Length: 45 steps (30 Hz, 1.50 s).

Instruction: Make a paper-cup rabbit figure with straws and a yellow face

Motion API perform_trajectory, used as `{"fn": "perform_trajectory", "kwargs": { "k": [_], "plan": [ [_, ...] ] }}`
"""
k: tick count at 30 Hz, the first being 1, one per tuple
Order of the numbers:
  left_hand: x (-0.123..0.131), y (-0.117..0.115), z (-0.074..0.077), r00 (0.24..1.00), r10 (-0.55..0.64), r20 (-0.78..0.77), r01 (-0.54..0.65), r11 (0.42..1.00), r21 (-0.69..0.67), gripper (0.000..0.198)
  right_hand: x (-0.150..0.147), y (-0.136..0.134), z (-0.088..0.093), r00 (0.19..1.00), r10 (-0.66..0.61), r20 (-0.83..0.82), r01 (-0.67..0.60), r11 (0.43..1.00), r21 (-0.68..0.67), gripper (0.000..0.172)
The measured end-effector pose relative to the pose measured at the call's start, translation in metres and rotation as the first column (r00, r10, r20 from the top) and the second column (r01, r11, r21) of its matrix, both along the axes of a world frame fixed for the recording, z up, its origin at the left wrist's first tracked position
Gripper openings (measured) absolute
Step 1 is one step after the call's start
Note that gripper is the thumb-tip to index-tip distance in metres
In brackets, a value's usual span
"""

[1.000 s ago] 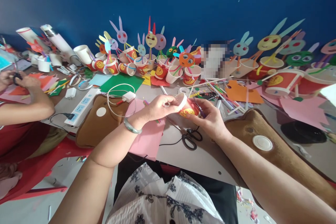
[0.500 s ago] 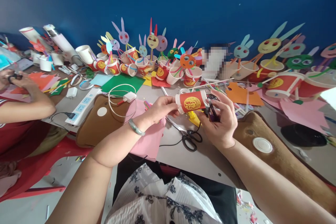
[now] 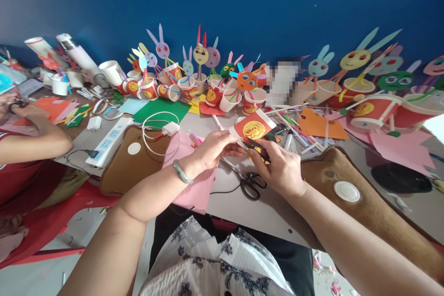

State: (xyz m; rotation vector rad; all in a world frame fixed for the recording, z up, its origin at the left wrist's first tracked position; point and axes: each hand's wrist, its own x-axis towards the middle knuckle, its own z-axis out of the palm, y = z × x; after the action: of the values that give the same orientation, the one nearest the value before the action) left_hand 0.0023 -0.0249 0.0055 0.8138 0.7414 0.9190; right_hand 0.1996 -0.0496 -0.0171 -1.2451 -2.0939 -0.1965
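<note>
A red paper cup (image 3: 255, 128) with a round yellow print and white bands is tilted above the table. My left hand (image 3: 219, 149) pinches its near left corner, fingers closed. My right hand (image 3: 281, 167) is closed around dark scissors (image 3: 257, 148), whose blades lie against the cup's near edge; their handles are mostly hidden by my fingers. Just below, a second pair of scissors (image 3: 251, 184) with black handles rests on the table. Pink paper (image 3: 197, 185) lies beneath my left wrist.
Paper cups with rabbit-faced figures (image 3: 248, 81) line the wall. A power strip (image 3: 110, 141), a white charger (image 3: 170, 128) and brown cushions (image 3: 333, 175) lie around. Straws and coloured paper (image 3: 317, 122) are at right. At far left, another person's hand (image 3: 29, 113) holds something dark.
The cup has turned and tilted, its right end now higher. My right hand has moved left, bringing the scissors from the cup's right end to its near edge.
</note>
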Motion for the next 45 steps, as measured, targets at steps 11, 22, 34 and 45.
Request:
{"fn": "perform_trajectory", "kwargs": {
  "k": [11,22,34,45],
  "plan": [
    [0.001,-0.005,-0.004,0.997,0.047,0.063,-0.050,0.998,0.043,0.018,0.001,0.000,-0.003,1.000,-0.009,-0.024,0.008,0.999,-0.034,0.030],
    [0.010,-0.012,0.000,0.987,0.146,0.072,-0.148,0.989,0.022,0.021,-0.001,-0.003,0.001,0.999,-0.047,-0.025,0.045,0.996,-0.071,0.031],
    [0.014,-0.014,-0.004,0.977,0.181,0.113,-0.173,0.982,-0.071,0.015,-0.002,-0.005,0.003,0.995,-0.083,0.049,0.086,0.995,-0.044,0.035],
    [0.012,-0.015,-0.003,0.977,0.154,0.146,-0.147,0.987,-0.060,0.016,0.000,-0.007,0.004,0.997,-0.062,0.050,0.065,0.997,-0.053,0.033]
  ]
}}
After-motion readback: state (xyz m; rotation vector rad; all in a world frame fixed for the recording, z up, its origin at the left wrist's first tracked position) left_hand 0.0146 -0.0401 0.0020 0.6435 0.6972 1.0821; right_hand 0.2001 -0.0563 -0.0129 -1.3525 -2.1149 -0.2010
